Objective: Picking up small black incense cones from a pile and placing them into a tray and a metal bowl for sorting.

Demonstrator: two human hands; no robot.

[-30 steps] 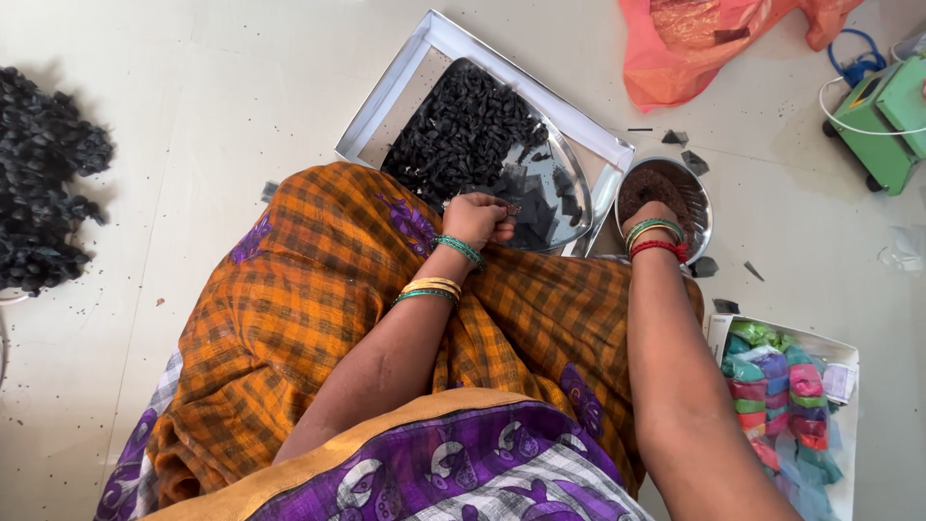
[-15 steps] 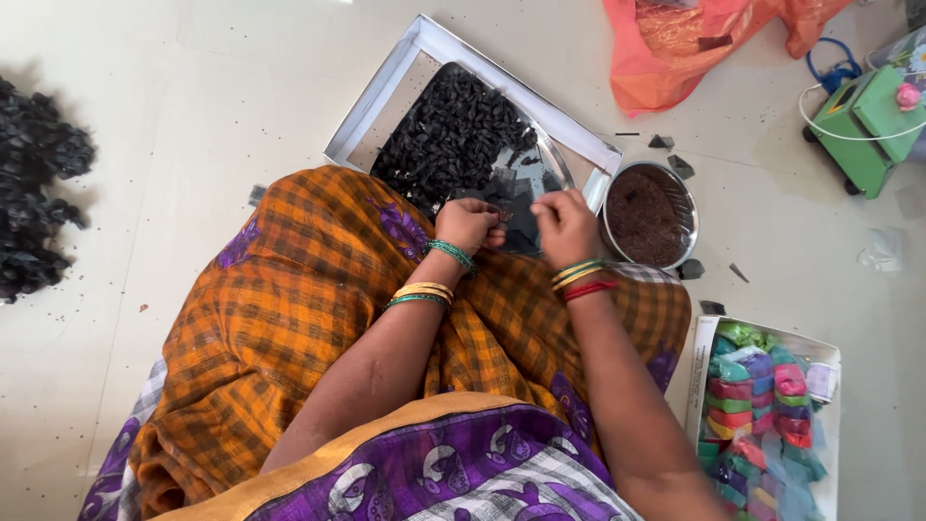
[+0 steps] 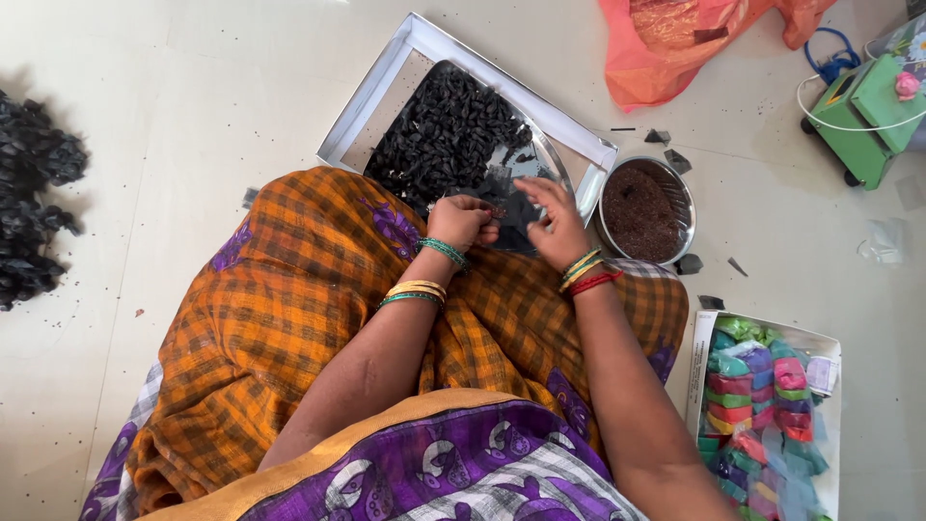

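Note:
I sit on the floor with an orange checked cloth over my lap. My left hand (image 3: 465,221) is closed around a small dark piece at the near edge of a round metal plate (image 3: 569,178) heaped with black pieces (image 3: 442,135). My right hand (image 3: 555,220) is beside it, fingers bent, pinching a small dark item over the same spot. Both wrists carry bangles. The plate rests in a white tray (image 3: 386,92). What lies between the fingers is too small to make out.
A steel bowl (image 3: 679,189) of dark brown grains stands right of the plate. A white box of coloured packets (image 3: 761,397) sits at lower right. An orange plastic bag (image 3: 675,43) and a green device (image 3: 861,106) lie at the top right. A black pile (image 3: 34,198) lies far left.
My right hand has come back from the steel bowl to the plate's near edge, meeting my left hand. The left hand stayed almost in place.

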